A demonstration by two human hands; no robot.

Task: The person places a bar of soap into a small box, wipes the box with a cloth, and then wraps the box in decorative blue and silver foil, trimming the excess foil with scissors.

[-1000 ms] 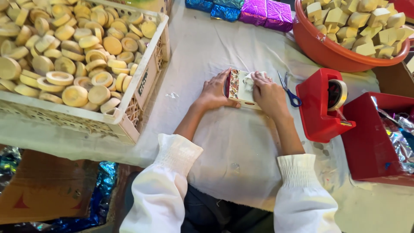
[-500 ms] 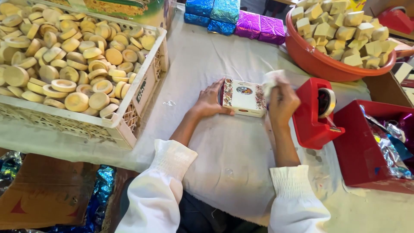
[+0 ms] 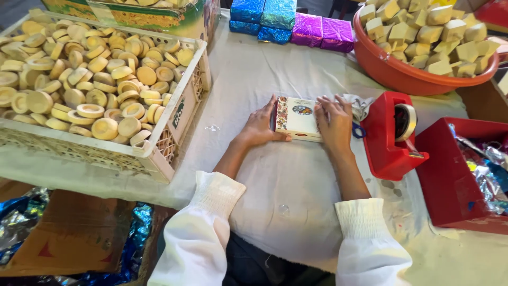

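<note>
White cloth covers the table (image 3: pixel 296 180), and at its middle lies a small flat box (image 3: pixel 296 117), pale with a patterned band along its left edge and a round picture on top. The left hand (image 3: pixel 260 125) rests against the box's left side, fingers spread along the edge and the thumb at its near corner, pressing rather than gripping. The right hand (image 3: pixel 334 123) lies flat over the box's right end, fingers stretched toward the far edge, open and holding the box down on the cloth. Both arms wear white sleeves with gathered cuffs. Just right of the right hand stands a red tape dispenser (image 3: pixel 391 135) with a roll in it, and a bit of crumpled pale wrap (image 3: pixel 361 105) and a blue scissor handle (image 3: pixel 358 131) show between hand and dispenser. Farther right sits a red bin (image 3: pixel 450 180) holding shiny foil scraps. At far right an orange basin (image 3: pixel 402 74) is heaped with pale yellow blocks (image 3: pixel 434 32). At the far edge, beyond the box, lie parcels wrapped in blue foil (image 3: pixel 262 16) and purple foil (image 3: pixel 321 32). On the left a white slatted crate (image 3: pixel 174 127) is full of round tan cakes (image 3: pixel 90 79). Near left, below the table edge, a cardboard box (image 3: pixel 69 233) rests among blue foil.
</note>
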